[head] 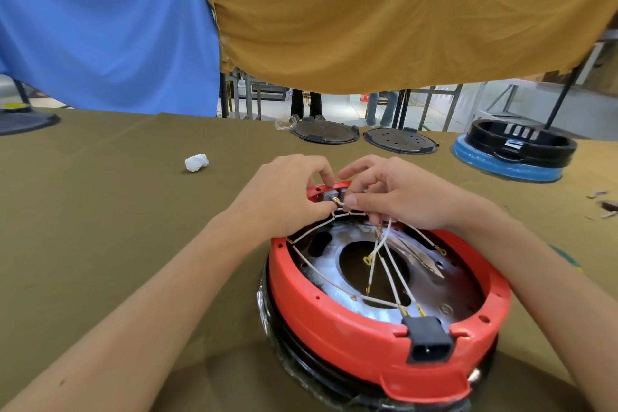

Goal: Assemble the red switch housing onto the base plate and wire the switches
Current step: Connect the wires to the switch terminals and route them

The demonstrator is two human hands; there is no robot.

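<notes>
The red switch housing point(341, 328) is a round ring sitting on the metal base plate point(327, 267) in the lower middle of the table. Several white wires point(384, 264) with brass terminals cross its open centre. A black power socket point(429, 339) sits in the near rim. At the far rim, my left hand point(284, 197) grips the housing edge beside a grey switch point(329, 195). My right hand point(398, 192) pinches a white wire with a brass terminal point(337, 201) against that switch.
An olive cloth point(117, 227) covers the table. A crumpled white wad point(196, 162) lies at the left. Two dark round plates point(324, 132) point(401, 140) and a black ring on a blue base point(515, 150) stand along the far edge. Blue and tan cloths hang behind.
</notes>
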